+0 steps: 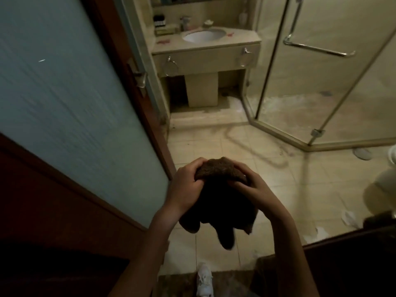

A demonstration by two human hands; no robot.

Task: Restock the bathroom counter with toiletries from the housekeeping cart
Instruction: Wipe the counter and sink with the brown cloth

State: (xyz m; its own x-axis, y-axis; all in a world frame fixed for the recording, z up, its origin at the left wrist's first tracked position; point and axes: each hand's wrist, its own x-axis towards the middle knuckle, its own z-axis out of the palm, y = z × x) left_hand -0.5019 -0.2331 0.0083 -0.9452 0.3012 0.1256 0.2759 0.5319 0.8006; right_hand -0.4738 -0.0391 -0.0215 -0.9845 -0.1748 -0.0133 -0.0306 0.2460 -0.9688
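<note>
So you're standing in the bathroom doorway with both hands full: your left hand (186,185) and right hand (250,189) are each clamped on the same dark brown cloth (216,168), fingers curled over its bunched top, and the rest hangs down in floppy lobes between your forearms. It looks like terry, fuzzy where the light hits the top, so I'd expect it to sag and hold no shape once you set it down. What matters for the next move is that the counter (242,38) is straight ahead and well apart from you, across the pale floor tiles (214,146), with its long front edge running left to right across your path. Neither hand is really nearer, they sit side by side in front of you, so my guess is you walk in first and reach after. The counter looks like smooth beige stone with a white oval sink (204,35) sunk in the middle. At its back left corner there's a cluster of small bottles (159,20), dark on top, and just in front of them a flat greenish box (166,31); too small from here to say what's in it. A chrome faucet (184,23) stands at the back edge behind the sink. 2 metal rings (170,67) hang off the front panel. The clear glass shower wall (321,82) stands just beside the counter's right end, and the frosted glass door (64,93) is on your left.
</note>
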